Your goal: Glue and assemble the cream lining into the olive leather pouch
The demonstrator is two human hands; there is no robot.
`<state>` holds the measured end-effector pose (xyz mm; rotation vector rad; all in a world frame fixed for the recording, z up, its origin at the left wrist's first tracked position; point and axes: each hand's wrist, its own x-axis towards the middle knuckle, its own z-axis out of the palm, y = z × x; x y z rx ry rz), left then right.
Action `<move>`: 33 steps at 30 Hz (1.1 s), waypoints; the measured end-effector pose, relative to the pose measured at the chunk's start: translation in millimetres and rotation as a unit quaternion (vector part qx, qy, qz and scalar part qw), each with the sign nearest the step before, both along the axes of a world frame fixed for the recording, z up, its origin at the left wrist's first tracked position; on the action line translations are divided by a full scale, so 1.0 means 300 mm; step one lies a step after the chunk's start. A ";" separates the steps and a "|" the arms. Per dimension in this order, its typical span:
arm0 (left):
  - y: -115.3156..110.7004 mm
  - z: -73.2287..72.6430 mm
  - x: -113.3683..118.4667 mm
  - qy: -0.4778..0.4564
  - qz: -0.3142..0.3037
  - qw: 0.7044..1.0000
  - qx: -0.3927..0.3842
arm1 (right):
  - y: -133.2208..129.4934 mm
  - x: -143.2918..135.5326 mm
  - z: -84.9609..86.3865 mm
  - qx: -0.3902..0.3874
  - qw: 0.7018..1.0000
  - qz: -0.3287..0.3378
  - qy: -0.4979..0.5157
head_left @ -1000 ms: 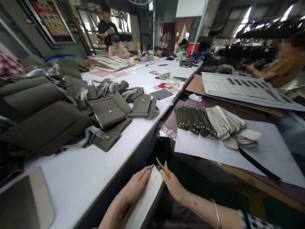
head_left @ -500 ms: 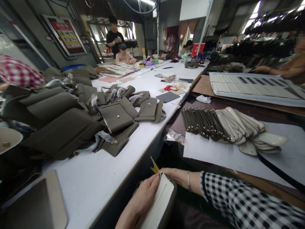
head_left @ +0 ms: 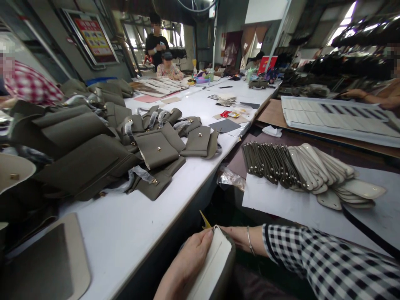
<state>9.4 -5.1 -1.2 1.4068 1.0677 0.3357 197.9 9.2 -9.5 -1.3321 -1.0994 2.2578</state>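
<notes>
My left hand (head_left: 195,254) is closed on the near side of an olive-grey bag (head_left: 233,260), with the thumb along its pale off-white edge. The bag stands on its side low in front of me, off the table. My right hand (head_left: 225,232) is behind the bag's far end, and its fingers are hidden. Beside that end a yellow pointed tool (head_left: 205,221) sticks up. Its kind is unclear, and I cannot tell whether the right hand holds it.
Olive bags (head_left: 161,148) with wrapped handles are heaped on the white table (head_left: 137,225) at left. On the right, dark and pale straps (head_left: 308,164) lie fanned on white paper (head_left: 262,196). A co-worker's checked red sleeve (head_left: 34,83) shows at far left; other people sit and stand further back.
The view has shifted slightly, so the table and its things appear a little further right. The yellow tool's tip shows at a different angle. My left hand keeps its grip on the bag.
</notes>
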 end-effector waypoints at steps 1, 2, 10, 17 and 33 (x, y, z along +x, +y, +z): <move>0.001 -0.002 0.000 0.000 0.003 1.000 0.008 | -0.002 -0.002 -0.010 0.007 1.000 0.006 -0.005; 0.001 -0.005 0.000 0.002 0.008 1.000 0.019 | 0.000 -0.003 -0.022 0.016 1.000 0.013 -0.011; -0.005 -0.035 -0.002 0.002 0.057 0.998 0.021 | 0.177 0.124 -0.130 0.066 0.979 0.112 -0.154; -0.008 -0.035 0.001 0.010 0.093 0.996 -0.005 | 0.267 0.311 0.002 -0.013 0.917 0.381 -0.122; -0.009 -0.025 0.020 0.005 0.194 0.978 -0.072 | 0.387 0.020 0.094 0.670 0.583 0.376 -0.265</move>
